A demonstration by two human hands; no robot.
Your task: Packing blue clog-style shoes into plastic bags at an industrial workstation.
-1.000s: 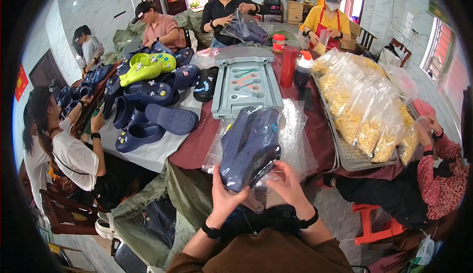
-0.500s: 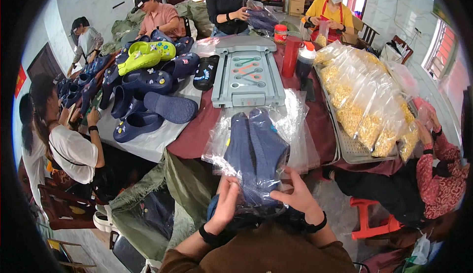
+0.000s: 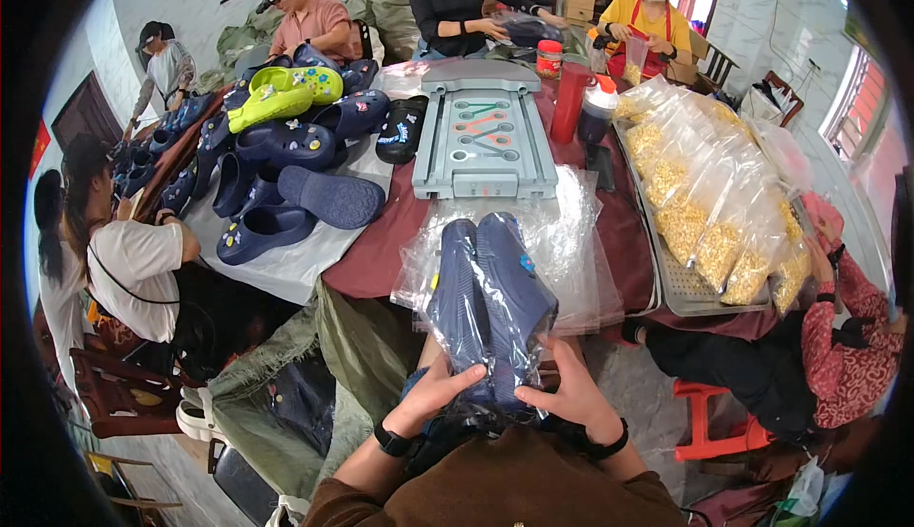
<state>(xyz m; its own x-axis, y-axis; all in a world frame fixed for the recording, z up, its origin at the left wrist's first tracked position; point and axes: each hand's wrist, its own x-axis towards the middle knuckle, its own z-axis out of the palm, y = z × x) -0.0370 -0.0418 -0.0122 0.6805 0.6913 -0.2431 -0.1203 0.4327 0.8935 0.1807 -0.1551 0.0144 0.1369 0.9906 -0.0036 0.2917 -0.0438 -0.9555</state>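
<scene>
A pair of navy clogs (image 3: 514, 303) lies side by side in a clear plastic bag, toes pointing away from me. A blue charm shows on the right clog, and something yellow on the left one. My left hand (image 3: 436, 396) grips the near left end of the bagged pair, thumb on top. On the other side, my right hand (image 3: 574, 392) is closed on the near right end, thumb pressed on the plastic. The fingers beneath are hidden. Under the far part of the pair lie flat clear plastic bags (image 3: 576, 241) on the table edge.
Navy clogs (image 3: 286, 146) and lime clogs (image 3: 276, 99) are heaped at left. Ahead stands a grey-blue folding plastic piece (image 3: 486, 165). A metal tray (image 3: 681, 289) at right carries bags of yellow kernels (image 3: 714, 251). Green sacking (image 3: 362, 365) hangs at lower left. Several people work around.
My left thumb has moved onto the top of the bagged clogs, and my right hand has closed more firmly on them. The plastic now lies tighter around the pair.
</scene>
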